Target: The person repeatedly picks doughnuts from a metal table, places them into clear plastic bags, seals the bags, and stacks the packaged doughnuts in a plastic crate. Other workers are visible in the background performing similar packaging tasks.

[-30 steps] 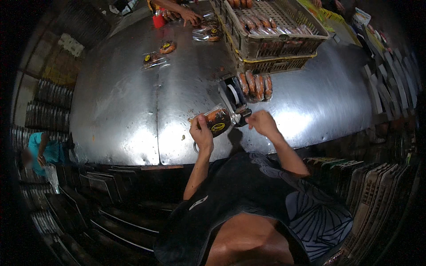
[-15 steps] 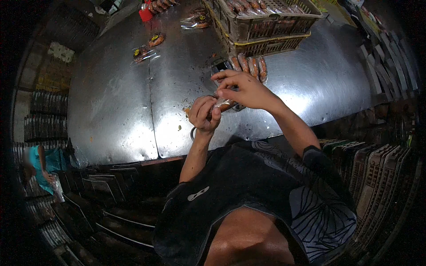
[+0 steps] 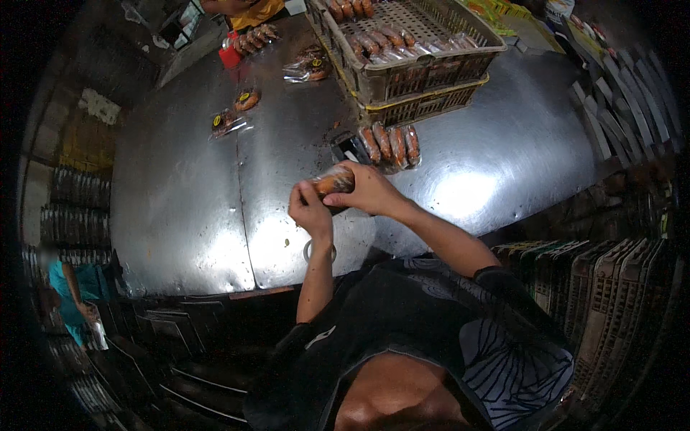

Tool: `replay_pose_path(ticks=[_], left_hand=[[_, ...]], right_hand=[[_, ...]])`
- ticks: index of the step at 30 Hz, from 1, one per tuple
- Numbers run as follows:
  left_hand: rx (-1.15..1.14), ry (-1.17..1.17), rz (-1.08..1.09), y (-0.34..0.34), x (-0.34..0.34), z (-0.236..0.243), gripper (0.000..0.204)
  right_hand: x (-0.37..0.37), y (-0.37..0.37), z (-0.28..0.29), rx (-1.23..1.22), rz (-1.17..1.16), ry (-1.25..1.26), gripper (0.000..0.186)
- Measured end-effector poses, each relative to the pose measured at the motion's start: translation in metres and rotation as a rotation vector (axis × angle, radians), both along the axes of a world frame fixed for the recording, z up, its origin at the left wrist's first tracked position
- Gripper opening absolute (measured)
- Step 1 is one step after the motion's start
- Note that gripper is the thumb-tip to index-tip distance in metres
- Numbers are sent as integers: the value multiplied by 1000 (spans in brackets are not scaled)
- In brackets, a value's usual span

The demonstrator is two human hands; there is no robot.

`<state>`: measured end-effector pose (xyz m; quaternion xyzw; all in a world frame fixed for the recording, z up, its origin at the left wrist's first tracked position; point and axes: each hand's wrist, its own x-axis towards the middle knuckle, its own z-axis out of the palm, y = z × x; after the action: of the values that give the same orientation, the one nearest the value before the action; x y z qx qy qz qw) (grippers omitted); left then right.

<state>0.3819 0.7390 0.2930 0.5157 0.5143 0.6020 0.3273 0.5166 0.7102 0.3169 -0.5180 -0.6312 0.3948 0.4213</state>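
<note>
Between my hands is a brown bread roll [image 3: 336, 179] in clear plastic wrap, above the near middle of the metal table [image 3: 172, 187]. My left hand [image 3: 310, 210] is closed on its left end, thumb on top. Around the right end, my right hand [image 3: 365, 188] has its fingers wrapped. Just beyond my right hand stands a small black box-shaped device [image 3: 348, 146]; I cannot make out its kind. Several wrapped bread rolls [image 3: 392, 147] lie side by side to its right. Partly behind my left wrist shows a grey ring [image 3: 309, 249].
Two stacked plastic crates [image 3: 424, 85] stand at the far side, the upper holding wrapped rolls. More wrapped bread [image 3: 246, 99] lies far left, near a red object [image 3: 229, 57]. A person in teal [image 3: 86, 281] is at left; another's orange garment [image 3: 260, 11] shows at the top.
My right hand has come down from above the plastic and now grips the roll's right end. The roll is turned and more exposed. My view has shifted, showing more of the upper crate.
</note>
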Motion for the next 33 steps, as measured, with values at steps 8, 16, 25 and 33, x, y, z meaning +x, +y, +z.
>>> replay_pose_path(ticks=[8,16,25,33], left_hand=[[169,107,-586,-7,77,-7,34],[-618,437,-555,85,143,-58,65],[-615,555,-777,125,172,-98,93],[-610,326,-676,71,148,-22,76]], right_hand=[[56,-25,-31,-298,-519,845,45],[142,16,-80,-392,-600,-154,71],[158,21,-108,-434,-564,-116,107],[162,-8,-80,-440,-679,-19,82]])
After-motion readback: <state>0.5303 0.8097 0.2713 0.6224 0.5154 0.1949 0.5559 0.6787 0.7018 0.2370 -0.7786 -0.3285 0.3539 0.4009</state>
